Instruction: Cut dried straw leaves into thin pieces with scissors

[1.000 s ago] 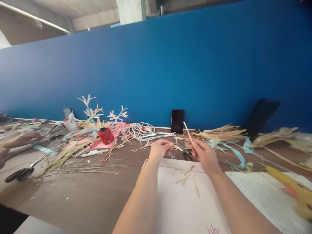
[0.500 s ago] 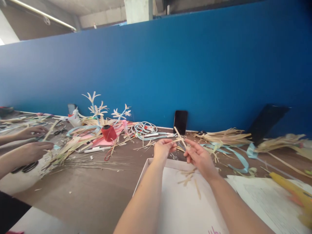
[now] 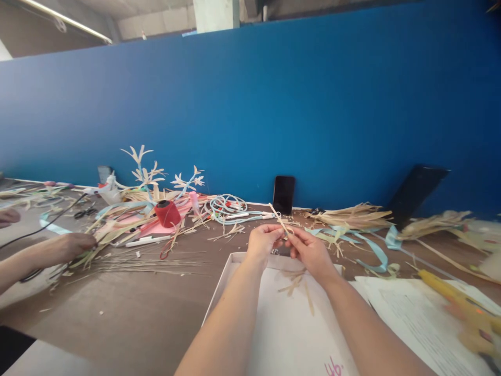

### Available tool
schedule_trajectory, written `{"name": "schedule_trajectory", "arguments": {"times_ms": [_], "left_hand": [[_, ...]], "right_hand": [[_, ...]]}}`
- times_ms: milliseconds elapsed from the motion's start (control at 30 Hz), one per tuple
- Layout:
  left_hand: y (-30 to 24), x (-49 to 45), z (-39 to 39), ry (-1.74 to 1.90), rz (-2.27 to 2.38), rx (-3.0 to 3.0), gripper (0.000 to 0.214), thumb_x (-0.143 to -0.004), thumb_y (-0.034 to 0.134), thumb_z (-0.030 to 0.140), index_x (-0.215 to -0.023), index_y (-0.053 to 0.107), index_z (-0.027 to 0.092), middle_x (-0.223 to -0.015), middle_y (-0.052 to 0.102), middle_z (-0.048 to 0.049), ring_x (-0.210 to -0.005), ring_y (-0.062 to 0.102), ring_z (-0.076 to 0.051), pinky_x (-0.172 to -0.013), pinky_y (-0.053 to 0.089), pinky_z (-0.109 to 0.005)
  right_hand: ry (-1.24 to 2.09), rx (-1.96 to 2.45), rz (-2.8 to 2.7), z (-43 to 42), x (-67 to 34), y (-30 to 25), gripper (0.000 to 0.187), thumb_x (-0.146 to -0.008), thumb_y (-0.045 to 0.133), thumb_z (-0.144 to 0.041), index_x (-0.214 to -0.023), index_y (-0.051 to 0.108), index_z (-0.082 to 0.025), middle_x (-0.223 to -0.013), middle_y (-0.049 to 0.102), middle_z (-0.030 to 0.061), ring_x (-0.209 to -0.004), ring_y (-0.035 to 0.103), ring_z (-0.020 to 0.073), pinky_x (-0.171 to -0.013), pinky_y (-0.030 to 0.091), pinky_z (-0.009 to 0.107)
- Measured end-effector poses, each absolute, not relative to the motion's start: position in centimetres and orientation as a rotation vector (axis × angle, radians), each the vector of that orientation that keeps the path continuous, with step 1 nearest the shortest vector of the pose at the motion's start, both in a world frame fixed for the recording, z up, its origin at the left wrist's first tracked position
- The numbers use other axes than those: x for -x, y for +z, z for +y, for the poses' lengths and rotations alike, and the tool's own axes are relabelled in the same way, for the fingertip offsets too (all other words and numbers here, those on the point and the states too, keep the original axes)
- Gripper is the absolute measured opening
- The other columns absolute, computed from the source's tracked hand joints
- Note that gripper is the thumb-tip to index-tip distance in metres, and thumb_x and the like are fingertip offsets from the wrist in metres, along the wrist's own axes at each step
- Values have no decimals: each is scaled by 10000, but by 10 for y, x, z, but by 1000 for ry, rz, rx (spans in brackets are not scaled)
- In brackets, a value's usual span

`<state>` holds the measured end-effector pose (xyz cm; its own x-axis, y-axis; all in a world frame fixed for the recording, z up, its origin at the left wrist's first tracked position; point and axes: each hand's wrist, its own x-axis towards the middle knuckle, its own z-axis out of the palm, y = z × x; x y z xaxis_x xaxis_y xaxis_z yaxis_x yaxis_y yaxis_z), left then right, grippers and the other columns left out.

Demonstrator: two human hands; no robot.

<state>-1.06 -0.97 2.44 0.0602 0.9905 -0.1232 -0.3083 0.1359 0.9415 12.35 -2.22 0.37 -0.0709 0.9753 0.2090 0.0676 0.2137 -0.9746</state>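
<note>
My left hand and my right hand meet above the far end of a shallow white box. Between their fingertips they pinch a thin pale dried-leaf strip, whose free end slants up to the left. Where the fingers meet, the lower part of the strip is hidden. Several short strip scraps lie inside the box, below my hands. Just beyond my fingers, a black phone leans against the blue partition.
At left, a co-worker's hand touches straw strips. A red thread spool, a coiled light-blue cord and leaf-strip flowers stand further back. To the right are blue ribbon, a dried-leaf bundle, printed sheets and a yellow glue gun.
My right hand has come in closer to my left, and its fingers have closed in on the strip. The co-worker's hands have moved apart. The view has shifted slightly.
</note>
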Motion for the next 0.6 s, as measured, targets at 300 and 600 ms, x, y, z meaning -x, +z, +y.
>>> {"name": "schedule_trajectory", "arguments": {"times_ms": [300,600], "left_hand": [[19,12,-9,1087,1250,-1378,210,-787,502,301,-895,622,167,-780,656,-45,-588,572,-114,-467,417,-199],[18,14,-12,1045,1472,-1810,227,-784,459,317,-769,652,198,-697,652,-16,-615,535,-128,-561,359,-217]], "right_hand": [[1042,1112,-1364,-22,-125,8,420,-737,600,-407,-1096,633,-191,-657,582,-6,-405,431,61,-386,313,198],[1064,1135,-1366,-22,-125,7,423,-723,600,-416,-1068,640,-175,-649,590,-5,-394,408,55,-381,303,197]]}}
